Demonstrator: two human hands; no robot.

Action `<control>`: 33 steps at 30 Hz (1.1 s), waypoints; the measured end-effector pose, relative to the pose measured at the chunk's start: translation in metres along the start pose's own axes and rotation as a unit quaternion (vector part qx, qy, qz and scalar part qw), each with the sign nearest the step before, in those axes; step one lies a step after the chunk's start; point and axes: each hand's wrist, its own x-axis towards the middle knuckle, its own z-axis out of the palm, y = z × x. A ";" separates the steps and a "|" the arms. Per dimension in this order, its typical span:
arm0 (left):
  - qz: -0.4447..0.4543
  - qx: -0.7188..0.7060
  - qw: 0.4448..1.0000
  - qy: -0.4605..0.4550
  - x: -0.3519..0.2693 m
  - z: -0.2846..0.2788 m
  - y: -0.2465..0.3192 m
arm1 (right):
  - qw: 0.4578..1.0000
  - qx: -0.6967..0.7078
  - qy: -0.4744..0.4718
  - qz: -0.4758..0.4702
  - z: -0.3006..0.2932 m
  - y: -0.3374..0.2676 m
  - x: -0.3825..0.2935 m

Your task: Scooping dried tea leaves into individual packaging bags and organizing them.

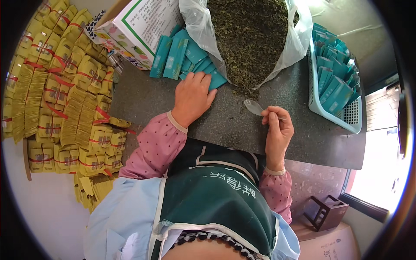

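Observation:
My left hand (pixel 193 96) lies over a loose pile of flat teal packets (pixel 196 52), its fingertips touching the nearest ones. Whether those fingers grip a packet is hidden. Between the thumb and fingers of my right hand (pixel 279 131) is the handle of a clear plastic spoon (pixel 253 107). The spoon's bowl points left, just above the grey speckled tabletop (pixel 227 120). Beyond it, dried leaves (pixel 250 39), like loose tea, fill an open clear plastic bag (pixel 200 24). Some leaf has spilled from the bag's near edge onto the table.
A pale blue plastic basket (pixel 336 118) at the right holds several upright teal packets (pixel 336 94). Yellow bundles tied with red ribbon (pixel 61 81) are stacked at the left. A printed cardboard box (pixel 139 35) stands behind the pile. A dark wooden stool (pixel 328 211) is at lower right.

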 end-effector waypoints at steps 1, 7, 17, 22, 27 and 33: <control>0.032 0.016 0.999 0.004 -0.001 0.000 -0.001 | 1.000 0.001 -0.001 0.003 0.000 -0.001 0.000; 0.094 0.059 0.994 -0.004 -0.005 -0.023 -0.018 | 1.000 -0.009 -0.009 0.009 0.002 -0.002 0.001; 0.116 0.006 0.992 0.054 0.038 -0.106 -0.025 | 0.999 -0.031 0.009 0.028 -0.001 -0.009 0.001; 0.026 -0.290 0.956 0.043 0.057 -0.088 -0.013 | 0.997 -0.055 0.013 0.044 0.006 -0.046 0.023; 0.003 -0.457 0.885 0.085 0.045 -0.053 -0.003 | 0.994 -0.097 -0.022 0.035 0.020 -0.095 0.055; 0.047 -0.510 0.858 -0.035 0.039 -0.036 -0.011 | 0.980 -0.143 -0.136 -0.027 0.029 -0.096 0.088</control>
